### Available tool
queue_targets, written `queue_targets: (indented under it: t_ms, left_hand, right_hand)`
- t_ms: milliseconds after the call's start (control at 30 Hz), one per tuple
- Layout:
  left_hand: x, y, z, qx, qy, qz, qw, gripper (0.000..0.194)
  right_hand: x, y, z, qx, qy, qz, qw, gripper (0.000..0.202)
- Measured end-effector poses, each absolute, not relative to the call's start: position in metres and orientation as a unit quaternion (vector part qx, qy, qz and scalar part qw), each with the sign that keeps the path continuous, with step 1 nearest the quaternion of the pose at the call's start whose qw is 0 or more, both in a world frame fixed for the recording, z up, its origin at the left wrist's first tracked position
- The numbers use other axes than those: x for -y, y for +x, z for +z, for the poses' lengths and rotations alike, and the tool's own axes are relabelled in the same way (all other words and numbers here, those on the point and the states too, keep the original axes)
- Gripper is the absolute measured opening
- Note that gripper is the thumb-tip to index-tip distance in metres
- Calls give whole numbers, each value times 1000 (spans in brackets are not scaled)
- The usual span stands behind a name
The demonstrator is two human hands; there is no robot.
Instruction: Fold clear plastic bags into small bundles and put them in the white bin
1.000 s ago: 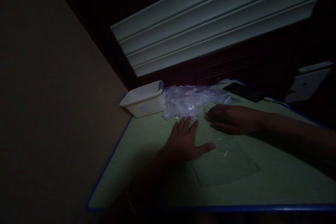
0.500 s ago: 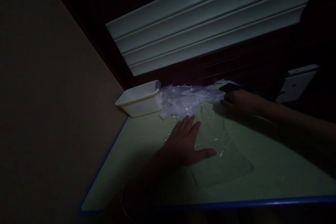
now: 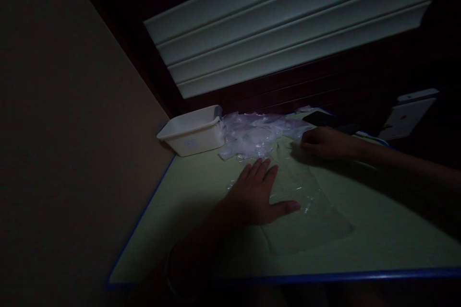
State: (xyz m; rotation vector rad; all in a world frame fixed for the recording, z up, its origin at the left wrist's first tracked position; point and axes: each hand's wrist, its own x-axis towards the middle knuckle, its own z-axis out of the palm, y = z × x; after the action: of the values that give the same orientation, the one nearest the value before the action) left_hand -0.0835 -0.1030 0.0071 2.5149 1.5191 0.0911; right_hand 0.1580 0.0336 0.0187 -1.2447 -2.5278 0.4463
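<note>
Clear plastic sheet (image 3: 309, 230): right hand (image 3: 323, 144) has shifted to its right, fingers curled, grip unclear, leaving only the left hand (image 3: 252, 197), fingers splayed, grasping nothing, over its left side.

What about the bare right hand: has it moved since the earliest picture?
Yes: the right hand has moved rightward, away from the white rectangular plastic tub and nearer the flat black object.

one head-worn camera looks forward and down, from near, across the green table (image 3: 382, 247)
</note>
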Motion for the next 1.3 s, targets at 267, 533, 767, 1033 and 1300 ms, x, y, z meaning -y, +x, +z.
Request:
queue_targets:
  t_ms: [267, 533, 767, 1033, 1300]
  left_hand:
    - [103, -82, 5, -491, 865, 29, 97, 98]
    - [102, -83, 5, -479, 873, 32, 84, 96]
    - [102, -84, 3, -461, 883, 59, 65, 96]
    - [104, -85, 6, -479, 875, 30, 68, 98]
    - [106, -82, 8, -487, 869, 30, 84, 101]
  right_hand:
    - [-16, 148, 31, 859, -399, 248, 203, 38]
    - [-7, 140, 26, 825, -353, 382, 221, 53]
    - [-7, 142, 20, 861, -359, 323, 161, 45]
    - [-6, 140, 20, 862, -359, 313, 170, 47]
    - [-1, 136, 25, 870, -367, 286, 166, 51]
